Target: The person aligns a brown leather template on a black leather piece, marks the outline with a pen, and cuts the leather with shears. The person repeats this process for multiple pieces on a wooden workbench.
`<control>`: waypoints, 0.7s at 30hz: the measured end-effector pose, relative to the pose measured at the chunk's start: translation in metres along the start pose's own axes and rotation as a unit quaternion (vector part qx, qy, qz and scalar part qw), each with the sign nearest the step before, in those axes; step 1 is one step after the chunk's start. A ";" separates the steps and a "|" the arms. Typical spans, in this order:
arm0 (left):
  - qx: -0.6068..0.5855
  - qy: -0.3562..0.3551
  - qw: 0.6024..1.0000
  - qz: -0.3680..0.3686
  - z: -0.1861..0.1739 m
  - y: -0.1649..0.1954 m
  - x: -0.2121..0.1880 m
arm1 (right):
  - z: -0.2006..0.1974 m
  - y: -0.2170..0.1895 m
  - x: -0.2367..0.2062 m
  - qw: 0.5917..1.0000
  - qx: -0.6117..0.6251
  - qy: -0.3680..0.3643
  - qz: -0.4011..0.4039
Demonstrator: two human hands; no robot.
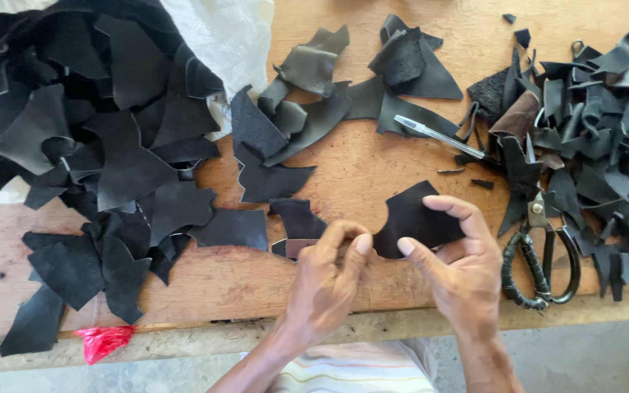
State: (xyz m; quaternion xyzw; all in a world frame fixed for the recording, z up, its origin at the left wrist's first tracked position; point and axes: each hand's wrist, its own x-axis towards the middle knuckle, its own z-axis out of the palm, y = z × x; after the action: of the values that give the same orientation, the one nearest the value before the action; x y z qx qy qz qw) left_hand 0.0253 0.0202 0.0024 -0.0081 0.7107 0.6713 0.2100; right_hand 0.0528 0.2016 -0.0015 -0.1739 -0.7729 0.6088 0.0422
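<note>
Together, near the wooden workbench's (pixel 373 175) front edge, left hand (pixel 325 273) and right hand (pixel 460 266) pinch a curved black leather offcut (pixel 413 217), holding it flat for inspection.

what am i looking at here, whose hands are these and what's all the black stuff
This is one picture from a camera worn on a person's head, looking down at their own two bare hands over a wooden table. The right hand holds a black leather piece; the left hand pinches at its edge. The black stuff is leather scraps: a big pile on the left, partly on a white sack, and a pile of strips on the right. Scissors lie by the right hand, a pen further back, and a red scrap at the table's front edge.
</note>
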 end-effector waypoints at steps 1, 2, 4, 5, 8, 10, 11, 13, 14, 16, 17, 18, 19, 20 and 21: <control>0.035 0.014 0.999 0.033 -0.004 -0.002 -0.003 | -0.003 0.001 0.001 1.000 0.026 0.002 0.005; 0.069 0.027 0.995 0.067 -0.007 -0.003 -0.005 | -0.008 0.002 0.002 0.999 0.051 0.005 0.009; 0.081 0.040 0.992 0.092 -0.011 -0.007 -0.007 | -0.017 0.004 0.003 0.997 0.082 0.001 0.014; 0.087 0.048 0.990 0.103 -0.013 -0.008 -0.008 | -0.021 0.005 0.003 0.996 0.087 -0.007 0.015; 0.137 0.064 0.983 0.104 -0.020 -0.010 -0.014 | -0.030 0.008 0.003 0.994 0.104 -0.037 0.014; 0.131 0.068 0.983 0.113 -0.020 -0.010 -0.015 | -0.034 0.011 0.003 0.993 0.101 -0.052 0.011; 0.128 0.068 0.982 0.118 -0.020 -0.010 -0.015 | -0.035 0.012 0.003 0.994 0.091 -0.056 0.009; 0.154 0.079 0.973 0.153 -0.021 -0.011 -0.015 | -0.039 0.015 0.002 0.993 0.102 -0.066 0.012; 0.167 0.084 0.967 0.170 -0.021 -0.011 -0.015 | -0.040 0.016 0.001 0.990 0.121 -0.072 0.018; 0.198 0.093 0.950 0.221 -0.022 -0.012 -0.014 | -0.046 0.019 0.000 0.991 0.103 -0.073 0.032; 0.213 0.097 0.940 0.247 -0.022 -0.012 -0.014 | -0.049 0.021 0.000 0.995 0.065 -0.068 0.039; 0.216 0.098 0.941 0.241 -0.023 -0.012 -0.013 | -0.053 0.021 0.000 0.997 0.027 -0.063 0.045; 0.219 0.098 0.942 0.235 -0.023 -0.012 -0.014 | -0.057 0.021 0.000 0.997 -0.010 -0.057 0.053; 0.222 0.098 0.943 0.228 -0.024 -0.012 -0.014 | -0.060 0.022 0.001 0.996 -0.048 -0.053 0.060; 0.224 0.096 0.943 0.229 -0.024 -0.012 -0.014 | -0.062 0.022 0.001 0.993 -0.085 -0.048 0.067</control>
State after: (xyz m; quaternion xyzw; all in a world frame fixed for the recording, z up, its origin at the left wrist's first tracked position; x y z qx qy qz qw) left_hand 0.0346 -0.0079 -0.0046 0.1372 0.8422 0.5210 -0.0220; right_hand 0.0735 0.2634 -0.0068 -0.1989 -0.8098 0.5497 -0.0506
